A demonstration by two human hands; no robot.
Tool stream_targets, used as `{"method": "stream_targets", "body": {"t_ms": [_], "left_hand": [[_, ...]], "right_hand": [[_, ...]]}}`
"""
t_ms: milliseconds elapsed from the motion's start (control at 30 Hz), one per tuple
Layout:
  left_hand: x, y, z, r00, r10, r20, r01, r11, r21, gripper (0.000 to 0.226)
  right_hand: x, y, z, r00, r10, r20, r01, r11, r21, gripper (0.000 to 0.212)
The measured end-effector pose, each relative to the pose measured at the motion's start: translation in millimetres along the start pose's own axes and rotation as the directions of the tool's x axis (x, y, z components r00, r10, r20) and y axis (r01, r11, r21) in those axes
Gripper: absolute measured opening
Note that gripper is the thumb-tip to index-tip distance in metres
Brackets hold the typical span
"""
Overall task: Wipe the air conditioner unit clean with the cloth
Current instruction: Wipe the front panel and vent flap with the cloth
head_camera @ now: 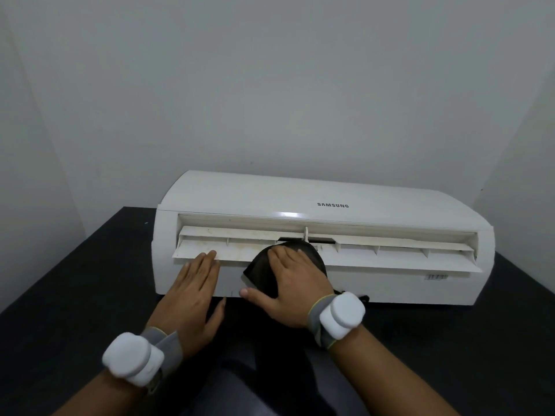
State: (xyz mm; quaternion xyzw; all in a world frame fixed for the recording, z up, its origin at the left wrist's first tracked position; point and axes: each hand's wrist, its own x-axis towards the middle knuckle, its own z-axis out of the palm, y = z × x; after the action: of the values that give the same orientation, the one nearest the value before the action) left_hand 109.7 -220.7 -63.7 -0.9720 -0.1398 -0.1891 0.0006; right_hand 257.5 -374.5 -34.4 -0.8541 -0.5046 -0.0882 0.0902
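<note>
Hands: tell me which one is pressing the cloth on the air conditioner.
The right hand. It lies flat on the dark cloth against the louver; the left hand is bare, fingertips on the louver's left end.

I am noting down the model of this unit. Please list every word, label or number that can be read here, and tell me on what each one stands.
"SAMSUNG": dark letters on the white front panel of the air conditioner unit.
Small sticker, low on the right of the unit's front: it looks like a barcode, too small and blurred to read.
No other text is visible.
</note>
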Motion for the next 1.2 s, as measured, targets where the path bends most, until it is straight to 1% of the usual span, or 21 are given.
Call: {"method": "stream_targets", "body": {"t_ms": [100,133,233,333,433,500,600,733,800,900,967,1100,1200], "left_hand": [[-1,0,1,1.000,-0.010,0.003,0.010,1.000,0.018,0.072],[-1,0,0,1.000,-0.007,0.000,0.007,1.000,0.024,0.073],[0,-1,-1,1.000,0.007,-0.014,-0.007,0.999,0.040,0.074],[-2,-3,-2,0.999,0.024,0.023,-0.025,0.999,0.029,0.074],[0,-1,-7,1.000,0.014,0.024,-0.014,1.000,0.008,0.073],[0,-1,-8,0.999,0.018,0.050,-0.019,1.000,0.025,0.073],[-1,0,-10,0.998,0.015,0.057,-0.018,0.999,0.051,0.069],[-1,1,-11,0.997,0.037,0.065,-0.045,0.992,0.121,0.067],[-2,1,-10,0.996,0.028,0.085,-0.037,0.995,0.097,0.069],[-2,-7,-3,0.998,0.048,0.042,-0.051,0.997,0.058,0.070],[-3,-10,-1,0.998,0.060,0.030,-0.061,0.997,0.046,0.070],[-4,-12,-1,0.997,0.065,0.031,-0.067,0.996,0.061,0.068],[-3,-11,1,0.997,0.058,0.043,-0.060,0.997,0.053,0.067]], "right_hand": [[3,-2,-1,0.999,0.020,-0.047,-0.019,0.999,0.028,0.088],[0,-3,2,0.998,0.036,-0.055,-0.035,0.999,0.022,0.087],[-5,-2,11,0.993,0.110,-0.032,-0.112,0.993,-0.048,0.097],[4,2,11,0.981,0.192,-0.020,-0.193,0.978,-0.083,0.111],[20,-1,7,0.976,0.218,0.025,-0.215,0.971,-0.105,0.120],[24,-4,8,0.973,0.232,0.022,-0.227,0.966,-0.122,0.123],[16,-3,10,0.980,0.198,0.007,-0.195,0.973,-0.122,0.124],[2,12,9,0.992,0.130,-0.005,-0.129,0.984,-0.121,0.117],[7,14,5,0.986,0.165,0.026,-0.161,0.981,-0.107,0.118],[20,4,2,0.976,0.215,0.017,-0.213,0.974,-0.078,0.122],[19,-1,5,0.981,0.193,-0.003,-0.192,0.976,-0.107,0.124],[-6,14,6,0.996,0.088,-0.020,-0.090,0.980,-0.177,0.117],[-12,18,-1,0.995,0.099,-0.023,-0.101,0.960,-0.262,0.116]]}}
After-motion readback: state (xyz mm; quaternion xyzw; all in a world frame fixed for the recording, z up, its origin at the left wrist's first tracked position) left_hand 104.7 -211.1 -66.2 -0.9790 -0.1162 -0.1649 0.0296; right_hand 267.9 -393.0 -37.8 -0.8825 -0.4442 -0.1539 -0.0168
